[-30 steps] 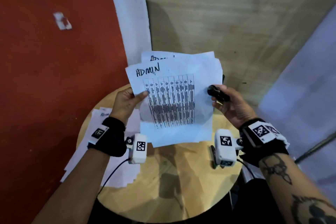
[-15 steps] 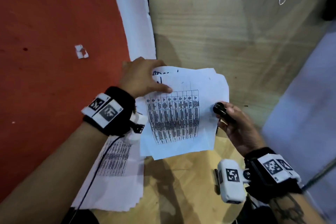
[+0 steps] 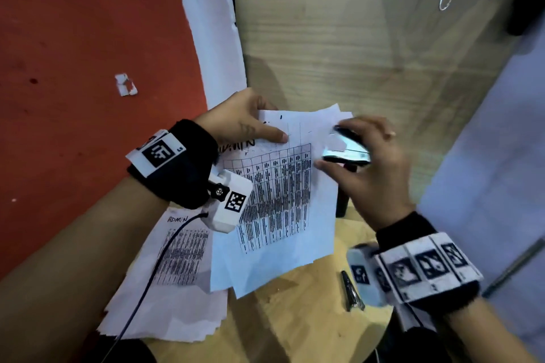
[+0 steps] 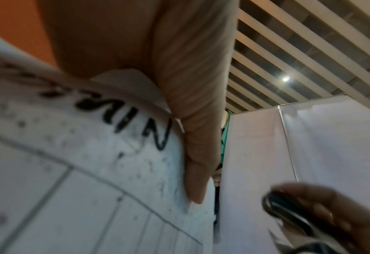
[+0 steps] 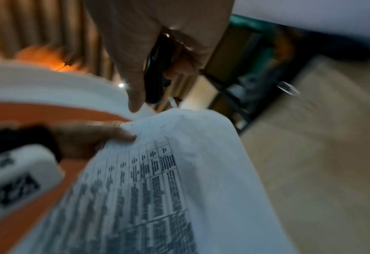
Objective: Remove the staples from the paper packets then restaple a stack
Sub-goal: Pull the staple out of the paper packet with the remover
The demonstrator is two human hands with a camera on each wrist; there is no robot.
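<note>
My left hand [image 3: 262,127] pinches the top left edge of a loose stack of printed sheets [image 3: 283,215], thumb on top beside the handwritten "ADMIN" [image 4: 123,120]. The stack is held tilted above the round wooden table [image 3: 295,321]. My right hand [image 3: 339,143] grips a black stapler [image 3: 351,153] at the stack's top right corner. Motion blur hides whether the paper lies in the stapler's mouth. The right wrist view shows the stapler [image 5: 157,68] between thumb and fingers just above the paper corner [image 5: 179,123].
A second pile of printed sheets [image 3: 177,283] lies on the table's left side, overhanging its edge. A small metal tool [image 3: 351,292] rests on the table near my right wrist. A wooden panel [image 3: 354,68] stands behind, with red floor [image 3: 73,68] on the left.
My left hand shifted from the stack's lower left side to its top left edge. The right hand brought the stapler up and over the top right corner.
</note>
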